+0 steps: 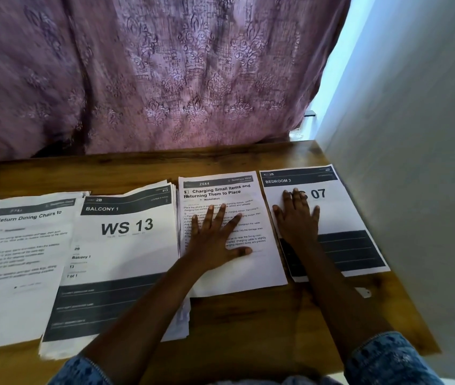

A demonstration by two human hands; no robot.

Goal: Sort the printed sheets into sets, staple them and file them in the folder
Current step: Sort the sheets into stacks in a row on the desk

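Several stacks of printed sheets lie side by side on a wooden table (248, 323). Far left is the "Return Dining Chairs to Table" stack (18, 262). Beside it sits the thick "Balcony 1 WS 13" stack (120, 254). My left hand (218, 234) rests flat, fingers spread, on the "Charging Small Items" sheet (248, 270). My right hand (297, 218) lies flat on the "Bedroom 3 07" sheet (343, 218) at the far right. Neither hand grips anything. No stapler or folder shows.
A purple patterned curtain (151, 73) hangs behind the table's far edge. A white wall (415, 162) runs close along the table's right side. A small white scrap (364, 292) lies on the wood near the right sheet.
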